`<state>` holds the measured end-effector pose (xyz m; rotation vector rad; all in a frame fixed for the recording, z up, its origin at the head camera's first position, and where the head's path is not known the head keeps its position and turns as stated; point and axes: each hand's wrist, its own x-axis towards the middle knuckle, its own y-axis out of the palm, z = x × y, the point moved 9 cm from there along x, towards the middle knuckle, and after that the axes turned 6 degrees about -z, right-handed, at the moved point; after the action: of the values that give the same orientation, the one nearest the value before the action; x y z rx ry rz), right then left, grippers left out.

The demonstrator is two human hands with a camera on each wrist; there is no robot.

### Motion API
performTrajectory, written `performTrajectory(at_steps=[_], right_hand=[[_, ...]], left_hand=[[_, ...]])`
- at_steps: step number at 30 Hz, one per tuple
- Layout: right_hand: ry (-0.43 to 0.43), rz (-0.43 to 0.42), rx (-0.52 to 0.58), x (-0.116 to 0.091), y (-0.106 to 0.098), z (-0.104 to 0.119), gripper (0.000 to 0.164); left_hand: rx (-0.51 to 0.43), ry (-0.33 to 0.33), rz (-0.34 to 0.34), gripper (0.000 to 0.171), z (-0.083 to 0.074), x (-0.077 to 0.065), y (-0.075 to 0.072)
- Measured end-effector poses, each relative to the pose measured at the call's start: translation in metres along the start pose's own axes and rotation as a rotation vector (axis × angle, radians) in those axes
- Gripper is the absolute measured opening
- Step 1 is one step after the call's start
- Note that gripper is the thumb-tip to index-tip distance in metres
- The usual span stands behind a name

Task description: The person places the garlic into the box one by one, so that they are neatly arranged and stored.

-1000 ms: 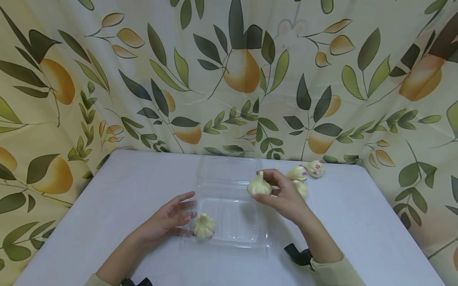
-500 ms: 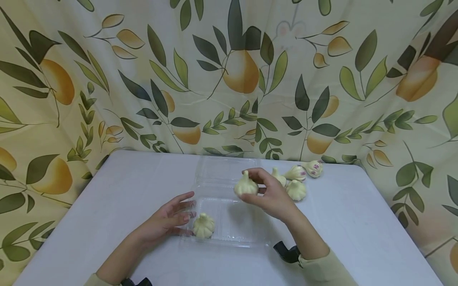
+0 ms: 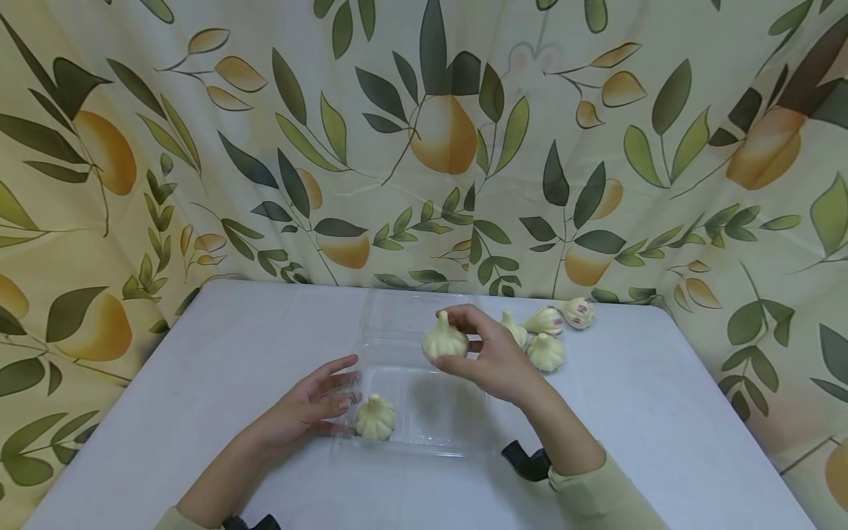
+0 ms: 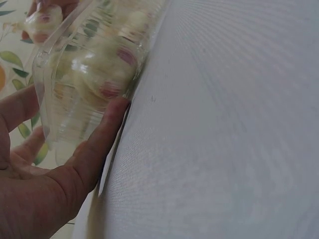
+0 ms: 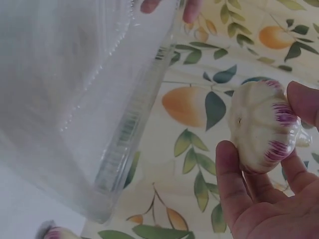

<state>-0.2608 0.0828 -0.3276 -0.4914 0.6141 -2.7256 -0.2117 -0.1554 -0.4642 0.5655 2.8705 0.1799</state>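
Observation:
A garlic bulb (image 3: pixel 443 340) is gripped between the thumb and fingers of my right hand (image 3: pixel 493 359), above the clear plastic box (image 3: pixel 437 446). In the right wrist view this garlic bulb (image 5: pixel 261 127) shows purple streaks. The box stands with its lid (image 3: pixel 397 313) laid back behind it. Another garlic bulb (image 3: pixel 375 418) sits inside at the box's left end. My left hand (image 3: pixel 301 412) rests against the box's left side with its fingers spread; in the left wrist view, a finger of the left hand (image 4: pixel 55 189) touches the box wall (image 4: pixel 47 94).
To the right of the lid lie several more garlic bulbs (image 3: pixel 546 352), one partly hidden behind my right hand. All stand on a white-covered table (image 3: pixel 629 412). Behind it hangs a fruit-and-leaf patterned curtain (image 3: pixel 265 243). Black wrist-worn devices (image 3: pixel 526 462) sit near the sleeves.
My right hand has carried its garlic bulb leftward from the box's right side to over the box, uncovering more of the bulbs on the right. The left hand stays in place.

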Motion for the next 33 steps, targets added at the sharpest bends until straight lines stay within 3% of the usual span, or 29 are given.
performTrajectory(at_steps=[6, 14, 33], right_hand=[[-0.009, 0.037, -0.007, 0.009, 0.008, 0.013, 0.054], [-0.04, 0.134, -0.073, 0.028, 0.034, 0.026, 0.053], [-0.058, 0.355, -0.312, 0.038, 0.093, 0.004, 0.048]], left_hand=[[0.005, -0.024, -0.018, 0.072, 0.001, -0.001, -0.001], [0.01, -0.027, -0.024, 0.071, 0.002, 0.0, -0.002], [0.001, -0.001, 0.012, 0.07, -0.002, -0.002, 0.0]])
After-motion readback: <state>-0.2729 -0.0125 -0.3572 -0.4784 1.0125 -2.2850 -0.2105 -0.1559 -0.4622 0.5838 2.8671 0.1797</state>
